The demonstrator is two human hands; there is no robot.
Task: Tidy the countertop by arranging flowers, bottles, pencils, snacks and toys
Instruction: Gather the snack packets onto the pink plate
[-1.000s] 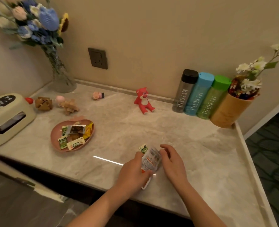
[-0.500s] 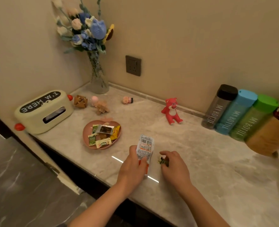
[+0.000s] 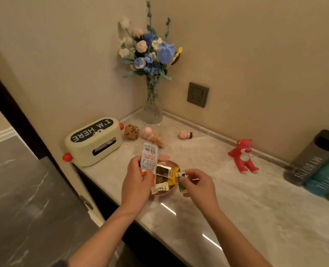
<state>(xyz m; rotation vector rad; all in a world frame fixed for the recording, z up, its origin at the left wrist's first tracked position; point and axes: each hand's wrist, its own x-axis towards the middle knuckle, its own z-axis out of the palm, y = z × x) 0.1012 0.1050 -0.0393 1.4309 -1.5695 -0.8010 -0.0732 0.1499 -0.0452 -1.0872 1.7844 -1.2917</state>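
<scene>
My left hand [image 3: 135, 182] grips a long white and orange snack packet [image 3: 149, 158] by its lower end, thumb across the front, so the packet stands upright above the pink plate [image 3: 164, 193]. My right hand [image 3: 198, 186] pinches a small green and white snack packet [image 3: 181, 181] between thumb and fingertips, just at the plate's right rim. Both hands hover over the plate, which sits near the front edge of the marble countertop [image 3: 256, 209]. It carries several small packets [image 3: 162, 170], dark, yellow and white, in a loose heap.

Behind the plate, a wooden puzzle [image 3: 131, 131], a pink figurine [image 3: 148, 131] and a second wooden piece [image 3: 158, 140] lie near the cream tissue box [image 3: 95, 141] on the left. Another small pink toy [image 3: 186, 134] lies further right, apart from them. The glass vase [image 3: 153, 110] with blue and white flowers [image 3: 152, 53] stands in the corner. A red bear toy [image 3: 243, 156] sits by the back wall. 3 bottles [image 3: 312, 157], grey, blue and green, stand side by side at the right edge of view.
</scene>
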